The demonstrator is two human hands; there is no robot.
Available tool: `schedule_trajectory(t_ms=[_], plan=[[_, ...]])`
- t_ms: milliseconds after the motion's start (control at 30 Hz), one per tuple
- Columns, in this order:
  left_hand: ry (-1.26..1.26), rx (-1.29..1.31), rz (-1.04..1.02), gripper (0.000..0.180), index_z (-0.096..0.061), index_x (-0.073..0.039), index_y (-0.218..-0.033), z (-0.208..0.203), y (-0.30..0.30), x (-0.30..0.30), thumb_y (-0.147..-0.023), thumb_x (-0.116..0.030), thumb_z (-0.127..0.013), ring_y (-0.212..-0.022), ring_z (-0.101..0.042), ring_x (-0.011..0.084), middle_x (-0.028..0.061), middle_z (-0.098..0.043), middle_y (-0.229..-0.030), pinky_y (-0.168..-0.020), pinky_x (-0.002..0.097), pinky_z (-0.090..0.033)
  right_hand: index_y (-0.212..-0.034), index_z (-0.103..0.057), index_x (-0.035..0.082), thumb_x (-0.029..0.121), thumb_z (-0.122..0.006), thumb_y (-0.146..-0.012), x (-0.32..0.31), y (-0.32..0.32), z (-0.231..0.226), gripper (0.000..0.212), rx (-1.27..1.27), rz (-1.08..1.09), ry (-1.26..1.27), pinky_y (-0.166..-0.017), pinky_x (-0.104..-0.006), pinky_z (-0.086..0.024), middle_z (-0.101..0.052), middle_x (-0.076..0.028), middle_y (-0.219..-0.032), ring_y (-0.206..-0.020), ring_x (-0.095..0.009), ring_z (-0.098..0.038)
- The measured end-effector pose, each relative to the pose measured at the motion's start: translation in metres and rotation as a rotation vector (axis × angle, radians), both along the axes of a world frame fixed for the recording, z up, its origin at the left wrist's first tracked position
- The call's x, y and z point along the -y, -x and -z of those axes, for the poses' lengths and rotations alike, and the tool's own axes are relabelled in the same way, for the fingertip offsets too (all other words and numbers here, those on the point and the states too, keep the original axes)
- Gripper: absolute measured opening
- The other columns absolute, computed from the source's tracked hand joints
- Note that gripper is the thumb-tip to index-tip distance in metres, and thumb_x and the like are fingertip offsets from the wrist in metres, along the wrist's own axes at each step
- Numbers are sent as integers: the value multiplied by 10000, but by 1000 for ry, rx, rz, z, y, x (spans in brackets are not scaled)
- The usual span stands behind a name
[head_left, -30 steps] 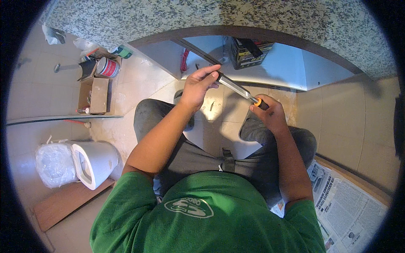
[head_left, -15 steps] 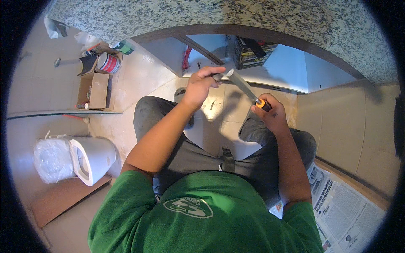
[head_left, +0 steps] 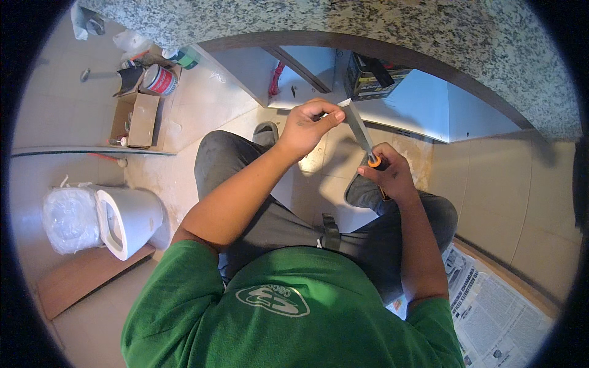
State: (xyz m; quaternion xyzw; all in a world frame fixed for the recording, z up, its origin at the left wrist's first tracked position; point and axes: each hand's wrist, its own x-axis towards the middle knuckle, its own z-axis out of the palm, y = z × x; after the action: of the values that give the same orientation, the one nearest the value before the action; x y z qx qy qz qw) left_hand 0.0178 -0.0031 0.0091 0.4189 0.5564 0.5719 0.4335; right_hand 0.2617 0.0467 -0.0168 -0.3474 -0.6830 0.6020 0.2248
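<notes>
My right hand (head_left: pixel 392 175) is closed round the black-and-orange handle of a chisel (head_left: pixel 357 126). Its flat metal blade slants up and left, bevelled end uppermost. My left hand (head_left: pixel 310 127) is beside that end, fingers curled in and thumb bent close to the blade's edge. Whether the thumb presses on the metal, or a small thing sits inside those fingers, I cannot make out. Both hands are over the tiled floor between my bent knees, in front of an open cabinet (head_left: pixel 423 113).
A speckled stone countertop (head_left: pixel 307 18) overhangs the cabinet. Inside are a black-and-yellow box (head_left: pixel 362 86) and a red cord bundle (head_left: pixel 276 80). At the left stand a cardboard box (head_left: pixel 142 121), a paint can (head_left: pixel 159 81) and a toilet (head_left: pixel 132 221). Newspaper (head_left: pixel 491 313) lies at the lower right.
My left hand has turned and moved slightly right, its extended index finger now curled and its thumb near the blade's end. The chisel stands steeper, its handle swung lower.
</notes>
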Motion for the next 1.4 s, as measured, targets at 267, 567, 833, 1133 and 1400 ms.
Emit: schedule_trajectory(t_ms=[267,567,833,1133,1400], plan=[[-20,20,19,161,-699,-1,-870,2,-1,0,-905,-154,-735,-777,-563,101,20,-616,-849,-702,250,-446,-879,-509,84,109,-815,-778,-2,-1,0,323,208,-69,-193,-670,-263,-417,-492,22,-781,-719,-92,-478],[24,109,39,183,-688,-22,-887,2,-1,-1,-935,-198,-705,-776,-584,102,0,-619,-841,-712,265,-474,-1227,-560,21,201,-629,-943,1,1,-2,343,109,-221,192,-662,-265,-501,-584,-25,-824,-679,-103,-585],[6,422,154,172,-674,-39,-974,0,9,0,-972,-209,-651,-799,-594,107,20,-657,-858,-742,270,-482,-1423,-460,-30,205,-544,-991,30,16,-46,499,-86,-247,458,-679,-256,-507,-694,-101,-940,-707,-123,-625],[65,260,112,239,-718,-33,-995,-2,19,5,-920,-259,-718,-782,-583,100,12,-673,-861,-714,269,-464,-1590,-121,57,170,-554,-1005,64,25,-79,736,-224,-33,215,-694,-271,-513,-613,-67,-804,-730,-123,-600],[87,20,150,194,-727,-39,-1012,-9,17,27,-916,-206,-711,-778,-595,93,12,-695,-889,-712,257,-476,-1581,-241,92,29,-469,-1004,47,34,-163,623,-198,354,-397,-699,-252,-482,-543,-30,-894,-719,-110,-508]])
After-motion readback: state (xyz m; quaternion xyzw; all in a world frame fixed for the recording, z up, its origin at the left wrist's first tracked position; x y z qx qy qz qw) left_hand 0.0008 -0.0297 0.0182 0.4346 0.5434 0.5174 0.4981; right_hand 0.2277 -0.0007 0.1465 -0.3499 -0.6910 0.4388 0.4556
